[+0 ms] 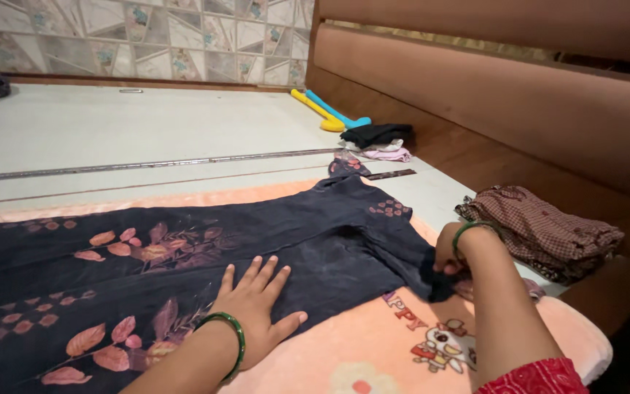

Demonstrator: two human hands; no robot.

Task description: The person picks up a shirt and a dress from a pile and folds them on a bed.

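left hand (255,310) presses flat, fingers apart, on the dark dress (184,255); right hand (450,252) has its fingers clamped on its sleeve (410,255)

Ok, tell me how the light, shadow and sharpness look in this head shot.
Head view: dim, warm indoor light; the dark dress loses fold detail, soft shadow falls under the left hand, the right hand and sleeve end merge in darkness, the far tiled wall looks slightly soft, and no glare.
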